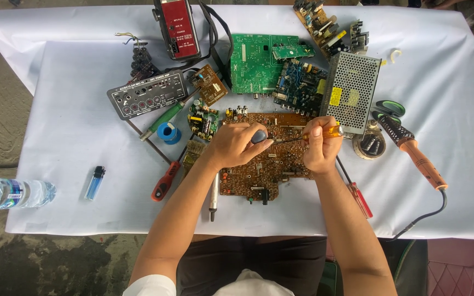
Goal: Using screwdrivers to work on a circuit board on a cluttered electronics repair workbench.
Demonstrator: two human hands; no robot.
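A person sits at a worktop (72,137) covered with a white sheet, and both bare hands are over a big brown circuit board (267,164) in the middle. The left hand (236,144) rests on the board with its fingers curled around a small dark blue round thing (259,136); what it is cannot be told. The right hand (320,145) has its fingers closed around the yellow handle of a small screwdriver (327,131). Its thin metal tip points left, toward the blue thing, just above the board. Lots of other stuff lies around. Behind the brown board are a green circuit board (253,60) and a dark blue circuit board (300,85), and beside them a silver metal box with little holes (352,90). To the right lies a soldering iron with an orange handle (418,159), its black cord running off the edge. A red screwdriver (357,194) lies near the right arm. To the left of the board are a little blue spool (168,132), a tool with a red and black handle (164,183) and a thin silver tool (213,194). Farther left, well apart from the hands, lie a blue lighter (95,182) and a clear water bottle (12,193) at the edge. At the back are a grey panel with round knobs (146,94) and a red box (178,27).
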